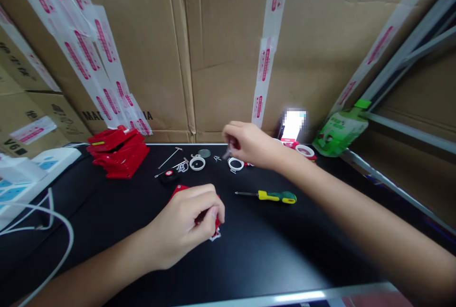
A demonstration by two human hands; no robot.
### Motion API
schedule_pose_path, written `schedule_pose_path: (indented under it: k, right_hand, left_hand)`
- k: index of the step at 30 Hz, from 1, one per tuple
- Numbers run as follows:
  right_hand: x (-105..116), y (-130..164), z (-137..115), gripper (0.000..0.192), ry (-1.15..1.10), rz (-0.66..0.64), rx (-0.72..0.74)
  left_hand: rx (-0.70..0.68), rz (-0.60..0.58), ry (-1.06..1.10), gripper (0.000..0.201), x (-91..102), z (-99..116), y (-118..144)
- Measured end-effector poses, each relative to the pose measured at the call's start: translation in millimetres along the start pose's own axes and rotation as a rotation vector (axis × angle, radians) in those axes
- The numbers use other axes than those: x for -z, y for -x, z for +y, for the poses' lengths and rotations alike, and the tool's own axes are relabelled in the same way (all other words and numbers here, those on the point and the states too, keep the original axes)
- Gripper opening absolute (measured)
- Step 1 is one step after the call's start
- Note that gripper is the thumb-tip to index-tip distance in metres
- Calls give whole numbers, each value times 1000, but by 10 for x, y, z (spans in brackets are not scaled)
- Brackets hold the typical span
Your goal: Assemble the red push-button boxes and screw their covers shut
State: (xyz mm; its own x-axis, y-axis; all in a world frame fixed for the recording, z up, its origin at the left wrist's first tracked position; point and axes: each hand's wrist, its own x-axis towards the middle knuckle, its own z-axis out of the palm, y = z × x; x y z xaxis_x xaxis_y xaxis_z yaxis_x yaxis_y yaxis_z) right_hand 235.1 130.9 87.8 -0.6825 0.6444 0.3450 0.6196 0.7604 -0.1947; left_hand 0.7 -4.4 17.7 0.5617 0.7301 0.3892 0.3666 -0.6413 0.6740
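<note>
My left hand (190, 219) is closed around a red plastic part (178, 189), mostly hidden beneath the palm, with a small whitish piece (215, 235) showing at its lower end. Raised over the back of the table, my right hand (245, 140) has its fingers pinched together at a small, blurred, greyish piece (226, 154). Just below that hand lies a white ring (235, 164). Another white ring (197, 163) and several small screws (217, 158) are to its left. A screwdriver (276, 196) with a yellow and green handle rests on the black table to the right of my left hand.
Stacked red plastic parts (119, 152) stand at the back left, near a white power strip (32, 178) with cables. Thin metal rods (170, 158) and a black round piece (168, 176) lie between. A lit phone (294, 124) and green pouch (340, 129) lean at the back right.
</note>
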Motion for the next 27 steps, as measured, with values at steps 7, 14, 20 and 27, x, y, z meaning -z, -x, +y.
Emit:
schedule_pose_path:
  k: [7, 14, 20, 27]
  right_hand:
    - [-214, 872, -63, 24, -500, 237, -123]
    - [-423, 1060, -280, 34, -1136, 92, -282]
    - [-546, 1144, -458, 18, -1348, -21, -300]
    - [-605, 1236, -598, 25, -1452, 19, -280]
  left_hand:
    - [-129, 46, -235, 26, -11, 9, -84]
    - [-13, -34, -564, 31, 39, -95, -72]
    - [-82, 96, -635, 25, 87, -149, -70]
    - [-120, 102, -34, 35, -46, 191, 44]
